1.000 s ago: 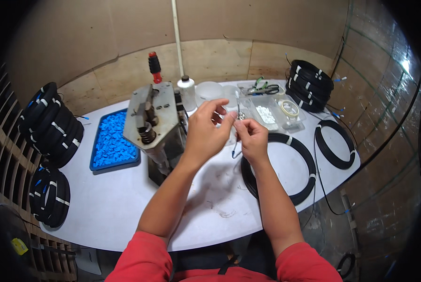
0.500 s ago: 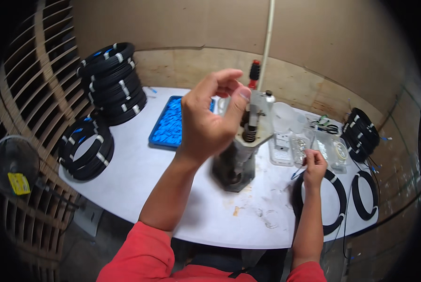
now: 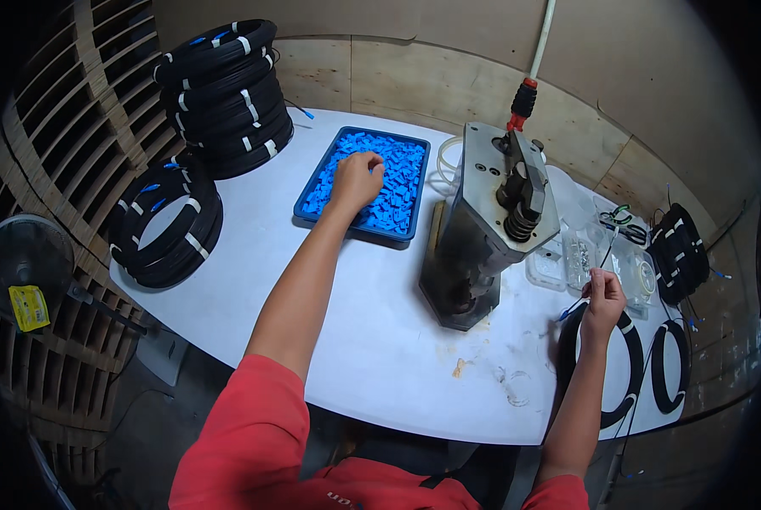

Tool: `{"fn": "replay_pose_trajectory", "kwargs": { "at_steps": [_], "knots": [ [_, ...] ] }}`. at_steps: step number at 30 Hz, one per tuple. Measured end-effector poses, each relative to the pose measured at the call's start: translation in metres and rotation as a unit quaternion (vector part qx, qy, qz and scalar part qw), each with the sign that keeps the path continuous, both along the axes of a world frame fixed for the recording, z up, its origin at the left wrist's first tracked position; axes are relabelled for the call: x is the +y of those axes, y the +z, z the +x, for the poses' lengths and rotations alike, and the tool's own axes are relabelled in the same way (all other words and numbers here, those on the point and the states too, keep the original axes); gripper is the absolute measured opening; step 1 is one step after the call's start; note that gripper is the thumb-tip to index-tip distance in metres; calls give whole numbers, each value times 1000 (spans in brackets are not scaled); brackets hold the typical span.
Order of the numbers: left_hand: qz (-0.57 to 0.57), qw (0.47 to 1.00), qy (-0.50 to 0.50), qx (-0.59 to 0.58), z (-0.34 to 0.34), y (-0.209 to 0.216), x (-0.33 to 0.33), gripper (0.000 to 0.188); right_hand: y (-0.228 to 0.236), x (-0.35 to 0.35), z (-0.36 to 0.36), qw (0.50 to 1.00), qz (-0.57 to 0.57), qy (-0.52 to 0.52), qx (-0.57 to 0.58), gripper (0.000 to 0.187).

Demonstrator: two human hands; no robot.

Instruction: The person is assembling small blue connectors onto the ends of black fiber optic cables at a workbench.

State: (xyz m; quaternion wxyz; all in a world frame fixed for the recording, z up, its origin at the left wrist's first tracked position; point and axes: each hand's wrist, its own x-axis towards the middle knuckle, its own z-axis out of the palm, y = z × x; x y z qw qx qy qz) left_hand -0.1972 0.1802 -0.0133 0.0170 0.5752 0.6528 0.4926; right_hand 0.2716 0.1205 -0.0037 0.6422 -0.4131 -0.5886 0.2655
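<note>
Your left hand point(image 3: 357, 178) reaches into the shallow blue plastic tray point(image 3: 312, 189), fingers curled down among the small blue plastic pieces point(image 3: 397, 183). Your right hand point(image 3: 602, 297) pinches a thin black cable point(image 3: 608, 246) closed between its fingertips, right of the grey metal press point(image 3: 482, 229) on the white table point(image 3: 372, 340).

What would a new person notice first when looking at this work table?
The eye goes first to the blue tray of small blue parts at the middle back of the white table, where the left hand reaches in. Right of the tray stands a grey metal press; further right, the right hand pinches a thin black cable. Stacks of black cable coils fill the back left corner.
</note>
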Motion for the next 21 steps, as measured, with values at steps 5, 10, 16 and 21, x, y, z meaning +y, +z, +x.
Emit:
{"fn": "replay_pose_trajectory", "kwargs": {
  "at_steps": [5,10,16,21],
  "knots": [
    [-72,991,28,108,-2,-22,25,19,-1,-2,1,1000,-4,-1,-23,18],
    [-115,982,53,137,-10,-38,50,24,-1,-2,-3,1000,1,-5,-28,18],
    [-126,977,44,167,-12,-46,54,23,-3,-3,1,999,-11,1,-44,15],
    [-96,988,12,124,-13,-44,53,18,-3,-3,-1,999,-11,5,-46,15]
  ]
}}
